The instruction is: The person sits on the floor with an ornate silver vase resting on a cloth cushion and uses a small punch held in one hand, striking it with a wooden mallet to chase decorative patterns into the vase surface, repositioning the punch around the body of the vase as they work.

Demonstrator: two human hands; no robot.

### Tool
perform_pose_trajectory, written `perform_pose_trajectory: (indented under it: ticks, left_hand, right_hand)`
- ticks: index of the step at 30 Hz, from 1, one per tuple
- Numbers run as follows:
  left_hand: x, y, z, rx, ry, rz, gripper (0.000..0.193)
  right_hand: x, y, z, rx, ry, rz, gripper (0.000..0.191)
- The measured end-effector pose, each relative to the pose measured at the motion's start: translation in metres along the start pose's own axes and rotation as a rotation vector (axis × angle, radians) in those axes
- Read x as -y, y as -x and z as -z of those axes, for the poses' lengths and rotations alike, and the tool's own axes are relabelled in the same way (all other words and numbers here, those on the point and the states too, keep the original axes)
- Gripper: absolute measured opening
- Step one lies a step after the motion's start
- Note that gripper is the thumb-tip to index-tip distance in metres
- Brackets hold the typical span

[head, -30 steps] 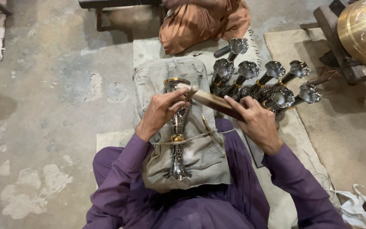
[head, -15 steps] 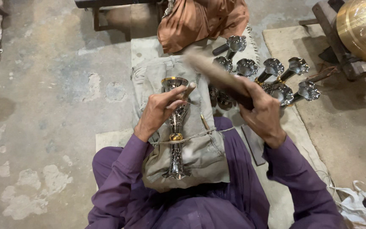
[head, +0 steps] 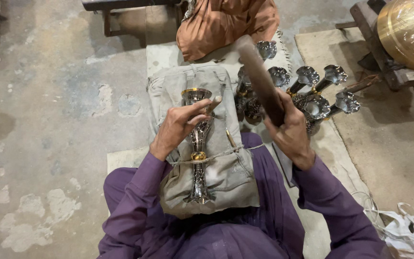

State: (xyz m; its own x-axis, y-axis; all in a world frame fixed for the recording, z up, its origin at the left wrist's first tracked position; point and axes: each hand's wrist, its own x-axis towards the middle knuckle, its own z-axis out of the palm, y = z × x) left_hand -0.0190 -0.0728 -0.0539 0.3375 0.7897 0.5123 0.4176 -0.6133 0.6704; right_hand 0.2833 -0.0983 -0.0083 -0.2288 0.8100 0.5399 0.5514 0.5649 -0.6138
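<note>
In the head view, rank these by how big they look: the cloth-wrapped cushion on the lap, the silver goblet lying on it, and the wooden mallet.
Largest to smallest:
1. Cloth-wrapped cushion.
2. Silver goblet, lying along the cushion.
3. Wooden mallet, raised in the right hand.
Goblet and mallet look nearly alike; the raised mallet is nearer the camera, so that order is unsure.

A: Goblet (head: 198, 139) finish?
B: Polished metal, glossy, patterned stem, gold-tone rim and collar. Sits on matt, coarse grey cloth (head: 226, 177).
A: Mallet (head: 260, 79)?
B: Looks like dark wood, dull, blurred.
A: Rest?
B: Other goblets (head: 315, 91) same shiny metal. Floor (head: 58, 110) rough, patchy concrete. Sleeves (head: 130, 201) smooth purple fabric.
</note>
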Motion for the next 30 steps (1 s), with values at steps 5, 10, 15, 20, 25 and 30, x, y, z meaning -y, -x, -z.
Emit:
perform_pose_trajectory:
  ticks: [5,10,15,20,25,30]
  left_hand:
    - [-0.001,-0.001,0.001,0.009,0.002,-0.034,0.046]
    - [-0.001,-0.003,0.003,0.015,-0.019,-0.054,0.045]
    - [-0.002,-0.004,0.004,0.054,0.027,-0.004,0.046]
    - [-0.004,-0.005,0.007,0.06,0.0,-0.052,0.044]
    - [-0.008,-0.008,0.01,0.06,-0.009,-0.071,0.044]
    - [-0.009,-0.01,0.012,0.118,0.025,0.003,0.044]
  right_hand:
    - [0.004,-0.001,0.0,0.023,0.317,-0.05,0.039]
    - [-0.001,0.005,0.001,0.02,0.299,0.074,0.041]
    - [-0.016,0.011,-0.01,-0.029,-0.113,-0.097,0.038]
    - [-0.022,0.016,-0.008,-0.036,0.296,-0.102,0.029]
    - [-0.022,0.014,-0.006,0.004,0.392,0.062,0.032]
    - [-0.027,0.014,-0.011,0.021,-0.112,-0.109,0.034]
